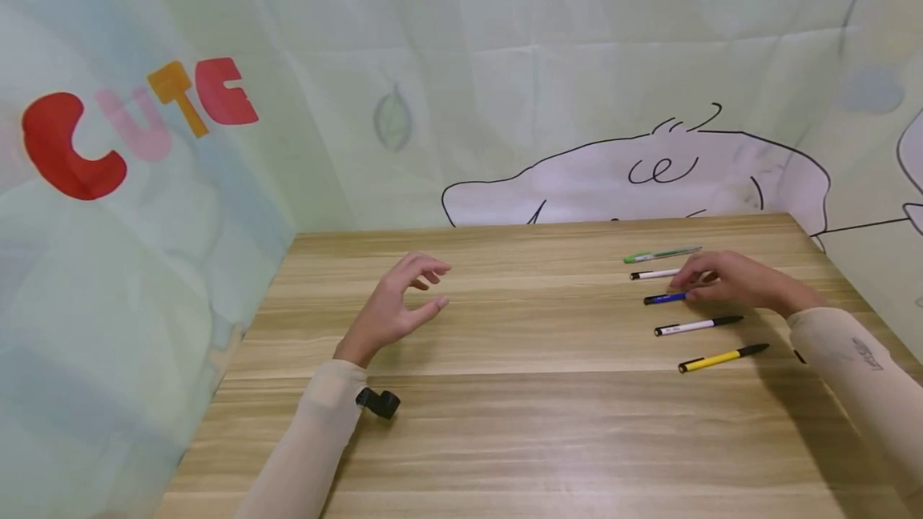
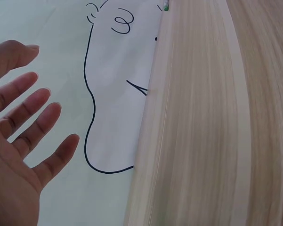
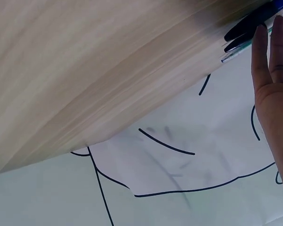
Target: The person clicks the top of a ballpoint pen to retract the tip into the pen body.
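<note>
Several pens lie in a column on the right of the table in the head view. From back to front they are a green clear pen [image 1: 662, 255], a white pen [image 1: 652, 274], a blue pen [image 1: 662, 299], another white pen with a black end [image 1: 694, 327] and a yellow pen [image 1: 723, 358]. My right hand [image 1: 746, 283] is at the blue pen, covering its right part; whether the fingertips touch it is unclear. The right wrist view shows its fingers [image 3: 260, 56] fairly straight beside the pen ends. My left hand [image 1: 392, 307] hovers over the table's left side, fingers apart, holding nothing.
The wood-grain table [image 1: 505, 431] ends at a back edge against a printed cloth backdrop [image 1: 346, 62], which also hangs along the left side. A small black device [image 1: 378, 403] sits at the left sleeve's cuff.
</note>
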